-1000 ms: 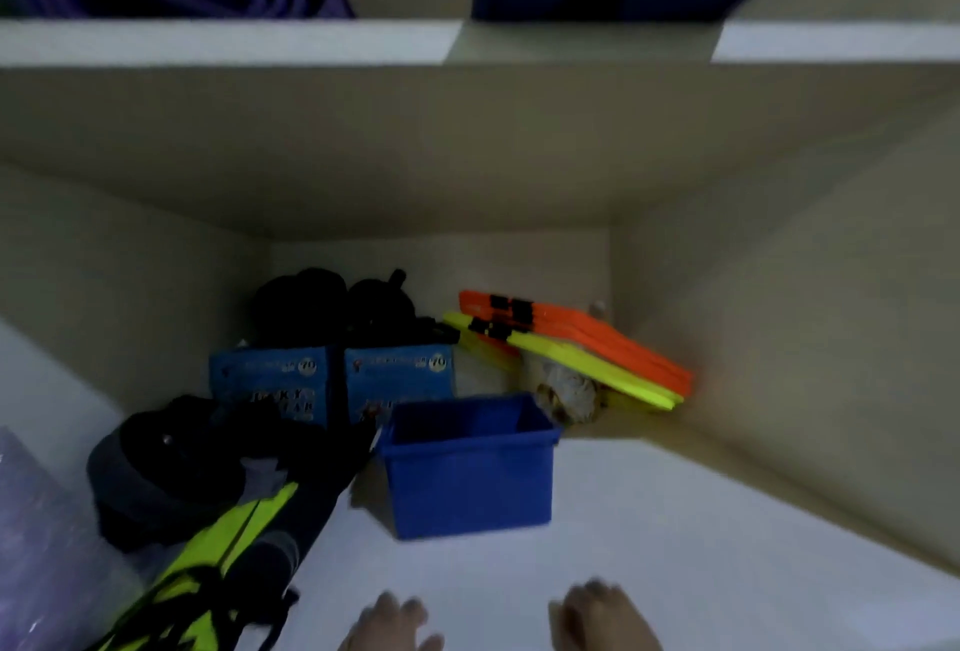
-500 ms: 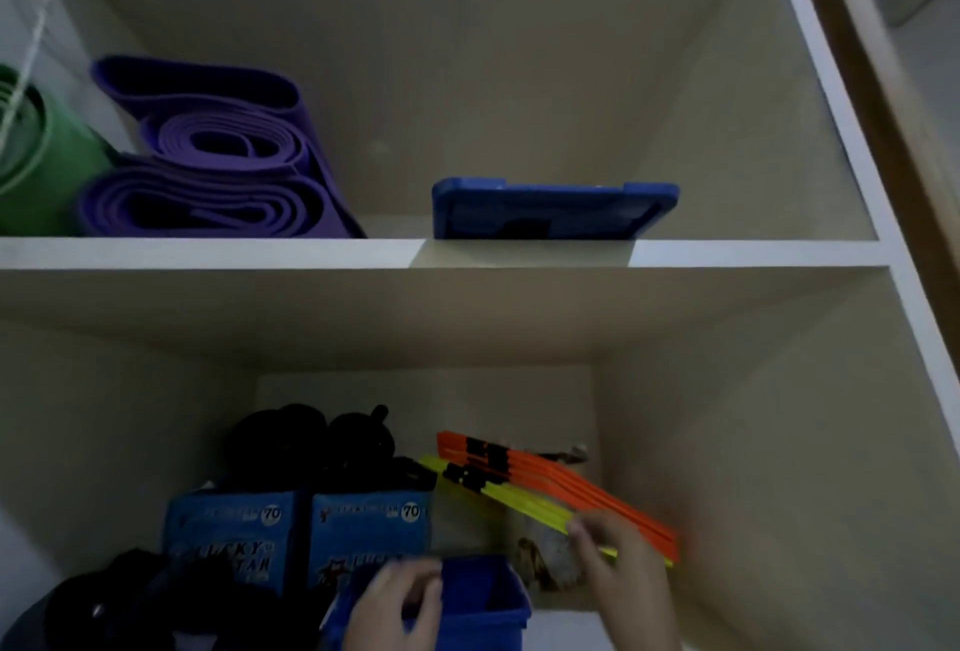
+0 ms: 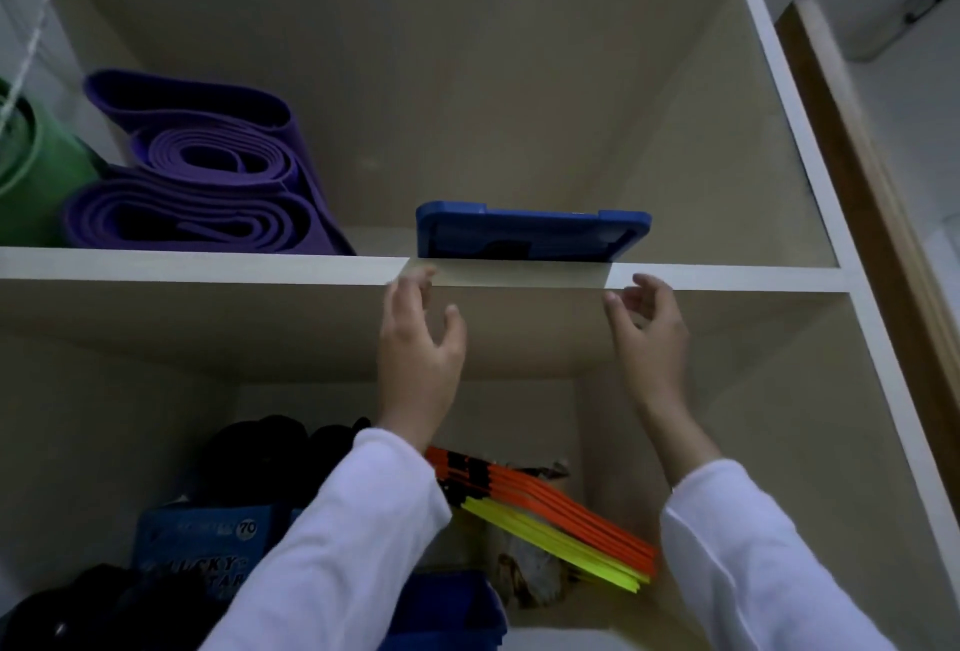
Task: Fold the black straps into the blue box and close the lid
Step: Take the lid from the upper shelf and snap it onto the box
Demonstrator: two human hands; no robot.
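Beige shelving unit (image 3: 519,79), white edges; wooden door frame (image 3: 872,214) right; dim light.

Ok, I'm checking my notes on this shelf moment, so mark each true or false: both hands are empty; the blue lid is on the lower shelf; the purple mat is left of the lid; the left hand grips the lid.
1. Both hands are empty: true. The left hand and right hand are open below the upper shelf.
2. The blue lid is on the lower shelf: false, it sits on the upper shelf.
3. The purple mat is left of the lid: true.
4. The left hand grips the lid: false, it is just below it, not touching.
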